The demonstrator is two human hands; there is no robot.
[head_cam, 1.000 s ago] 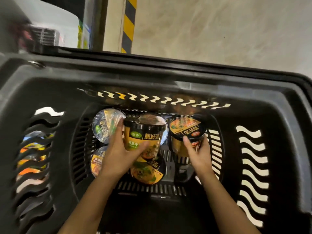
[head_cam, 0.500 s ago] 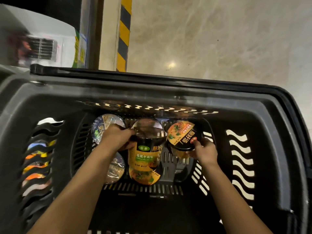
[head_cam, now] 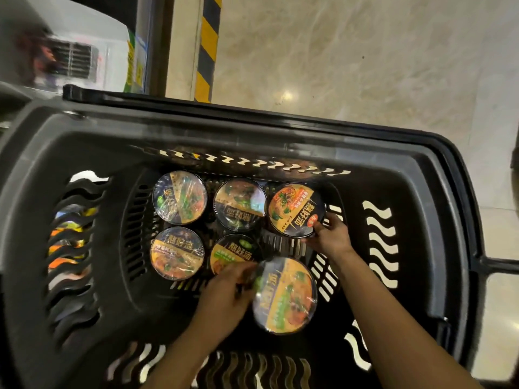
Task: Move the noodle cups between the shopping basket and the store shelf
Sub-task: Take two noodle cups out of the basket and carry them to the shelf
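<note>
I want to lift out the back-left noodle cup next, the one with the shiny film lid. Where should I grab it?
Come straight down on the round film-lidded noodle cup in the black plastic basket and curl fingers around its lid rim. It stands upright; neighbouring cups and the basket wall hide its sides, so only the top edge looks reachable.

Black slotted basket (head_cam: 438,192), black-and-orange noodle cup lids (head_cam: 296,209), beige marbled floor (head_cam: 365,66), yellow-black striped post (head_cam: 206,49).

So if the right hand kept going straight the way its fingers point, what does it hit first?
The right hand already grips the rear-right noodle cup, so it meets that at once. Beyond it stands the rear-middle cup, probably next, though depth is unclear.
</note>
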